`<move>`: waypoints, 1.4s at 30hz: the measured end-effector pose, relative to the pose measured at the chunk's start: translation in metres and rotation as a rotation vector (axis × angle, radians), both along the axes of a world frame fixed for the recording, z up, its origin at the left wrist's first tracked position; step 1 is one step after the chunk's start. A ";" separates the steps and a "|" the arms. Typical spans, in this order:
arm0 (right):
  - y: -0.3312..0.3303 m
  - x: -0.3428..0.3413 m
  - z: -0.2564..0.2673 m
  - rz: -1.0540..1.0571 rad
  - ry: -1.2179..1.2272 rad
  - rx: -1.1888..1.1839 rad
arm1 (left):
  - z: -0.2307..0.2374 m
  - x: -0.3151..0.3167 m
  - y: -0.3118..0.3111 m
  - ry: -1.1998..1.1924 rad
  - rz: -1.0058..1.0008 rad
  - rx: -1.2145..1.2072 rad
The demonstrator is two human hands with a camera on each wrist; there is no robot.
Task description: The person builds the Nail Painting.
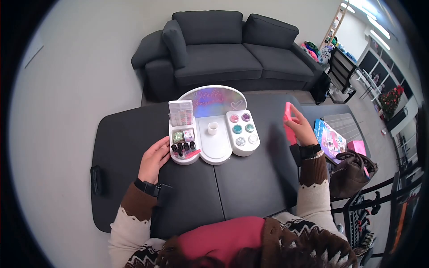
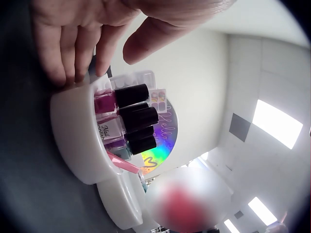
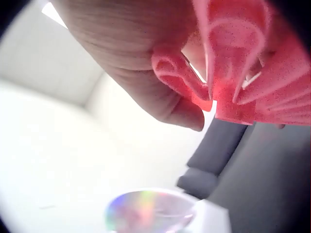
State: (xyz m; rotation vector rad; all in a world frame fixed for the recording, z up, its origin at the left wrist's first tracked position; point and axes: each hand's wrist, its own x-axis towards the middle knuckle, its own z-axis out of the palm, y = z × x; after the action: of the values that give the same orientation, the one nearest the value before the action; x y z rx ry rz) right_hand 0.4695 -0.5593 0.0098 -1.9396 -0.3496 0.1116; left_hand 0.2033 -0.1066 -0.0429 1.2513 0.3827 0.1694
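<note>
A white nail polish display stand (image 1: 215,152) with a shiny rounded backboard (image 1: 212,100) stands on the dark padded surface. My left hand (image 1: 154,156) rests beside its left section, fingers extended, fingertips right at the white wall in the left wrist view. Several black-capped nail polish bottles (image 2: 138,116) and a pink stick (image 2: 124,163) fill that section. Glitter pots (image 1: 237,129) sit in the right section, and a small white cup (image 1: 212,128) in the middle. To the right, my right hand (image 1: 304,129) pinches a pink, soft-looking piece with rounded loops (image 3: 233,58), raised above the surface.
A printed box (image 1: 330,139), a pink box (image 1: 356,147) and a dark bag (image 1: 353,174) lie on the right. Behind the padded surface (image 1: 129,134) stands a grey sofa (image 1: 219,62). A black pouch-like object (image 1: 96,180) is at the left edge.
</note>
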 end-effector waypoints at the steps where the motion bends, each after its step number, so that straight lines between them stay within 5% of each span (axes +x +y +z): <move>1: 0.022 -0.014 0.014 0.008 -0.003 -0.010 | 0.002 0.000 0.001 0.006 -0.009 0.008; 3: 0.070 -0.050 0.047 0.166 0.224 0.356 | 0.001 -0.001 0.003 0.008 -0.014 0.022; 7: 0.145 -0.095 0.051 0.327 0.391 0.539 | 0.005 -0.003 -0.003 -0.003 0.003 0.044; 10: 0.177 -0.106 0.035 0.293 0.365 0.455 | 0.001 -0.003 -0.002 -0.021 -0.017 0.055; 13: 0.201 -0.117 0.025 0.283 0.084 0.217 | -0.008 -0.001 -0.001 -0.084 -0.026 0.042; 18: 0.219 -0.113 -0.010 0.246 -0.057 0.233 | -0.011 0.000 -0.004 -0.158 -0.031 0.125; 20: 0.220 -0.112 -0.014 0.194 -0.396 -0.043 | -0.011 -0.001 -0.004 -0.152 -0.038 0.131; 23: 0.224 -0.126 -0.001 0.133 -0.527 -0.379 | -0.014 -0.001 -0.004 -0.143 -0.050 0.134; 33: 0.246 -0.131 0.004 0.109 -0.549 -0.642 | -0.016 -0.002 -0.005 -0.157 -0.067 0.162; 35: 0.250 -0.134 0.004 0.102 -0.713 -0.821 | -0.015 -0.002 -0.005 -0.141 -0.064 0.167; 42: 0.251 -0.131 -0.009 0.069 -0.786 -0.822 | -0.014 -0.001 -0.005 -0.129 -0.063 0.173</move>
State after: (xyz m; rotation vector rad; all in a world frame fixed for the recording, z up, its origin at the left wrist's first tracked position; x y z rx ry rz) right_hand 0.3388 -0.3087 0.0009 -2.7306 -1.0050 -0.5651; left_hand 0.2019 -0.1115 -0.0570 1.4132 0.2203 0.2324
